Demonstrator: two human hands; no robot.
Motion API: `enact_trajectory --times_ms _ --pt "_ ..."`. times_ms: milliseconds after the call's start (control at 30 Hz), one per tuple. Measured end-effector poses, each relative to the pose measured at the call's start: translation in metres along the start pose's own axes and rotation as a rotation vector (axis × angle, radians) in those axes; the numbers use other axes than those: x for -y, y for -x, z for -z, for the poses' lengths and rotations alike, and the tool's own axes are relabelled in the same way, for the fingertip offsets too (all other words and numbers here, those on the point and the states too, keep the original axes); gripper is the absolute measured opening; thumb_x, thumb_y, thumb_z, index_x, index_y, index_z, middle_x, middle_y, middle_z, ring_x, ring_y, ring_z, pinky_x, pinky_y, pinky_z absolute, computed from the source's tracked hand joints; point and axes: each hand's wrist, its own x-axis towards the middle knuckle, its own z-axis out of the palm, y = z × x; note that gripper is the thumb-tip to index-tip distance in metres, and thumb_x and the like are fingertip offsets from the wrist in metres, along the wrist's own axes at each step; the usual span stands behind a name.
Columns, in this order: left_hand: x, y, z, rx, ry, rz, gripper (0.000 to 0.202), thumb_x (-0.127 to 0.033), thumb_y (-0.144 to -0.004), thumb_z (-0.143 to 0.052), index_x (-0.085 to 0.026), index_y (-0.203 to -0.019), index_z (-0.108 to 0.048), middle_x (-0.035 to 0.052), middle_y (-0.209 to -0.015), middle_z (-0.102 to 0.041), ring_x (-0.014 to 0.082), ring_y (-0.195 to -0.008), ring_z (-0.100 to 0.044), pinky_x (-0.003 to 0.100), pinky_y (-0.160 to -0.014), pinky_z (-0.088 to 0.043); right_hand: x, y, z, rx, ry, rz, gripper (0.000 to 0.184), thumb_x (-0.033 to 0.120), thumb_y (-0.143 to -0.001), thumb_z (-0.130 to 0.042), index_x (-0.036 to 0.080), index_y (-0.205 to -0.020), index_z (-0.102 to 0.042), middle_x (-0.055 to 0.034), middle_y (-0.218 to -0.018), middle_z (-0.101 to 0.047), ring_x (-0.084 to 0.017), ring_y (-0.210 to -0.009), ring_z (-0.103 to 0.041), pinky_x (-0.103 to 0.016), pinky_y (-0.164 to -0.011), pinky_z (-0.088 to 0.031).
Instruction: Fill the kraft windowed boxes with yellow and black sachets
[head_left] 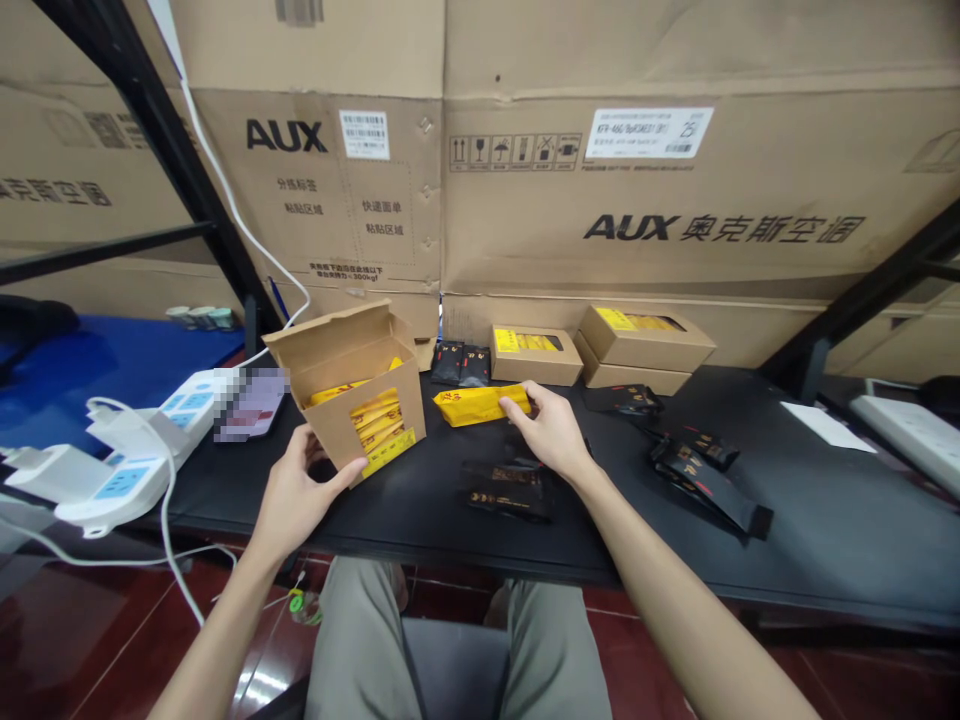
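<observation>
My left hand (298,492) grips the lower front corner of an open brown cardboard box (352,385) that stands tilted on the black table (825,500). Several yellow packets (379,425) fill the box. My right hand (547,430) pinches the end of one yellow packet (480,405) lying on the table just right of the box. Black packets (510,490) lie under and in front of my right wrist.
More black packets (705,470) lie at the right. Two closed window boxes (641,345) and another (534,352) stand at the back, against big AUX cartons (675,200). White power strips (142,440) with cables sit at the left, and another strip (911,430) at the far right.
</observation>
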Motion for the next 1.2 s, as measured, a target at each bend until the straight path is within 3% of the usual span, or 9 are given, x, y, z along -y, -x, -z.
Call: enact_trajectory --times_ms 400,867,1067,1200 --pt "0.001 0.000 -0.001 0.000 -0.004 -0.023 0.073 -0.055 -0.071 -0.085 -0.022 -0.129 -0.058 0.0157 -0.129 -0.075 0.0337 -0.115 -0.074 0.051 -0.104 -0.058 0.000 -0.001 0.001 -0.004 -0.039 -0.028 0.032 0.053 -0.090 -0.055 0.022 -0.081 -0.056 -0.0075 -0.081 -0.068 -0.022 -0.075 -0.064 -0.031 -0.066 -0.048" --pt "-0.002 0.000 -0.001 0.010 0.008 -0.009 0.074 -0.056 -0.071 -0.085 -0.022 -0.130 -0.056 0.0158 -0.131 -0.074 0.0333 -0.116 -0.074 0.052 -0.106 -0.057 -0.006 -0.001 -0.002 -0.013 -0.102 -0.036 0.033 0.052 -0.090 -0.060 0.020 -0.086 -0.064 -0.0094 -0.089 -0.072 -0.021 -0.077 -0.065 -0.034 -0.071 -0.058" --pt "-0.006 0.000 0.000 0.012 0.006 0.006 0.072 -0.057 -0.070 -0.085 -0.022 -0.126 -0.057 0.0149 -0.129 -0.074 0.0326 -0.114 -0.075 0.050 -0.104 -0.058 0.003 -0.002 0.000 -0.023 -0.331 -0.074 0.036 0.056 -0.082 -0.070 0.020 -0.087 -0.068 -0.0064 -0.086 -0.073 -0.021 -0.076 -0.069 -0.039 -0.079 -0.062" --pt "-0.009 -0.001 0.000 0.005 -0.004 -0.011 0.070 -0.058 -0.070 -0.084 -0.022 -0.123 -0.057 0.0140 -0.126 -0.075 0.0315 -0.110 -0.076 0.049 -0.101 -0.059 0.014 -0.008 0.004 -0.209 -0.562 -0.091 0.042 0.057 -0.073 -0.080 0.021 -0.091 -0.068 -0.0045 -0.088 -0.074 -0.021 -0.079 -0.072 -0.043 -0.086 -0.064"
